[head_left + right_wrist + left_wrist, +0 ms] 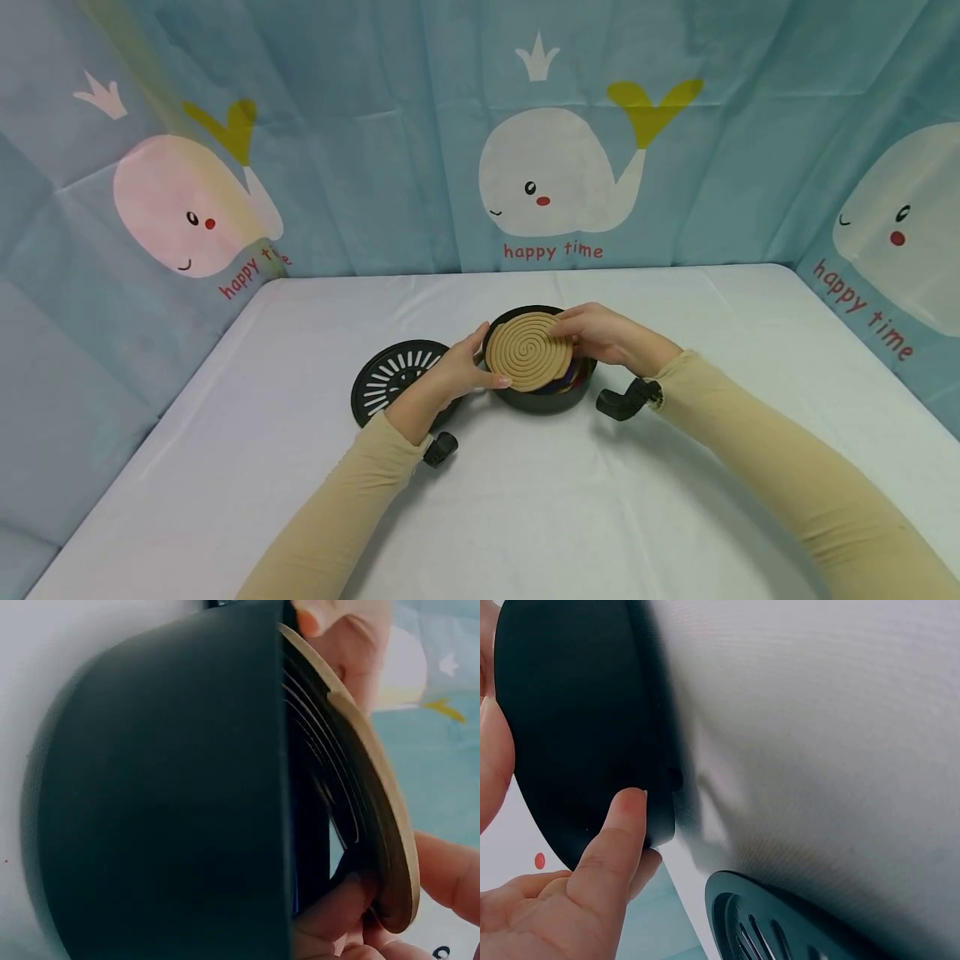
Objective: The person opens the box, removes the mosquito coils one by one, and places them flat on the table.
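Observation:
A tan spiral mosquito coil leans tilted over the mouth of a round black mosquito coil holder on the table. My right hand pinches the coil at its right edge; in the right wrist view, fingers lie on both faces of its raised rim. With my left hand I grip the holder from the left, the thumb at the coil's lower edge. Extended fingers press the holder's dark side in the left wrist view. Something dark and multicoloured shows inside, partly hidden under the coil.
A black slotted lid lies flat left of the holder, partly behind my left forearm. White cloth covers the table. A blue whale-print curtain stands along the back and sides. Black wrist mounts stick out below both sleeves.

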The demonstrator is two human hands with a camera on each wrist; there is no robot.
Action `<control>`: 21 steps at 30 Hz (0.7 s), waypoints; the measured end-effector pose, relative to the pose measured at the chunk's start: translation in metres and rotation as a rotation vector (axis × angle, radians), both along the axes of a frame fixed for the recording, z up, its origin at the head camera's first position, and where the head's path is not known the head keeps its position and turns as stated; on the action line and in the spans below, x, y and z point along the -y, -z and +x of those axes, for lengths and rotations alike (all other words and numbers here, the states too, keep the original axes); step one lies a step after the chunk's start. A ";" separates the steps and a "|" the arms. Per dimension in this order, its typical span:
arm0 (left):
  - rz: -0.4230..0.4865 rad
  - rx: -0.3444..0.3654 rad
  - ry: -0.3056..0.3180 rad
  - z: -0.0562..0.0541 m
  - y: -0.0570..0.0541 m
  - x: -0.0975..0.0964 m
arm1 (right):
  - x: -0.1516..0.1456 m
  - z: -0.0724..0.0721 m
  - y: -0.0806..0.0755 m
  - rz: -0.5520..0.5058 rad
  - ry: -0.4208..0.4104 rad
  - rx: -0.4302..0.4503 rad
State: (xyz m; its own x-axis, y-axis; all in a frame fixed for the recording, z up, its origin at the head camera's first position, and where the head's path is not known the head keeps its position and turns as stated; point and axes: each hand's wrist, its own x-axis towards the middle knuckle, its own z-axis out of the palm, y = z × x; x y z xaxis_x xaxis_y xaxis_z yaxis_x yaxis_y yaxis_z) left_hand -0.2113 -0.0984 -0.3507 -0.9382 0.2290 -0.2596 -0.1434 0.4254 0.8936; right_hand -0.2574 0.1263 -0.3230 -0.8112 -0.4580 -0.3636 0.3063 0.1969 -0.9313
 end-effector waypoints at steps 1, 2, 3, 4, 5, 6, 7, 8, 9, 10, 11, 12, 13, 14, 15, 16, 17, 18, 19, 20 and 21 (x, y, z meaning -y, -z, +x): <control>-0.002 0.000 0.000 0.000 0.000 0.000 | 0.001 0.000 0.001 0.014 0.002 -0.008; -0.004 0.000 0.000 0.000 0.000 0.000 | 0.002 0.000 0.002 0.027 0.009 -0.014; -0.003 0.001 0.001 0.000 0.000 0.000 | 0.003 0.000 0.002 0.039 0.012 -0.026; -0.003 0.003 0.000 0.000 0.000 0.000 | 0.004 0.000 0.003 0.040 0.020 -0.029; -0.003 0.005 -0.002 0.001 -0.001 0.000 | 0.005 0.001 0.003 0.037 0.025 -0.029; -0.002 0.008 -0.004 0.001 -0.001 0.000 | 0.006 0.002 0.003 0.026 0.030 -0.025; -0.004 0.007 -0.004 0.001 -0.001 0.000 | 0.007 0.003 0.003 0.016 0.037 -0.020; -0.006 0.007 -0.005 0.001 -0.001 0.000 | 0.008 0.004 0.003 0.003 0.039 -0.015; -0.007 0.008 -0.006 0.001 -0.002 0.000 | 0.008 0.005 0.003 -0.011 0.041 -0.009; -0.009 0.011 -0.010 0.001 -0.002 -0.001 | 0.009 0.006 0.003 -0.029 0.044 0.003; -0.011 0.013 -0.012 0.001 -0.002 -0.001 | 0.010 0.007 0.003 -0.039 0.046 0.012; -0.013 0.014 -0.012 0.001 -0.001 -0.001 | 0.010 0.008 0.003 -0.048 0.049 0.020; -0.017 0.012 -0.011 0.000 -0.001 -0.001 | 0.010 0.008 0.004 -0.055 0.054 0.028; -0.019 0.014 -0.013 0.000 0.000 -0.001 | 0.010 0.008 0.004 -0.065 0.057 0.037; -0.020 0.014 -0.014 0.000 0.000 -0.001 | 0.010 0.008 0.004 -0.075 0.061 0.045; -0.021 0.015 -0.016 0.000 0.001 -0.001 | 0.010 0.008 0.004 -0.086 0.063 0.051; -0.022 0.013 -0.017 0.000 0.001 -0.001 | 0.010 0.008 0.005 -0.094 0.063 0.054; -0.021 0.010 -0.018 0.000 0.001 -0.001 | 0.009 0.009 0.005 -0.102 0.063 0.055; -0.023 0.008 -0.017 0.000 0.001 -0.001 | 0.008 0.009 0.005 -0.111 0.061 0.053; -0.019 0.008 -0.020 0.001 0.001 -0.002 | 0.007 0.009 0.005 -0.118 0.064 0.053; -0.020 0.005 -0.017 0.001 0.001 -0.002 | 0.005 0.009 0.004 -0.124 0.066 0.050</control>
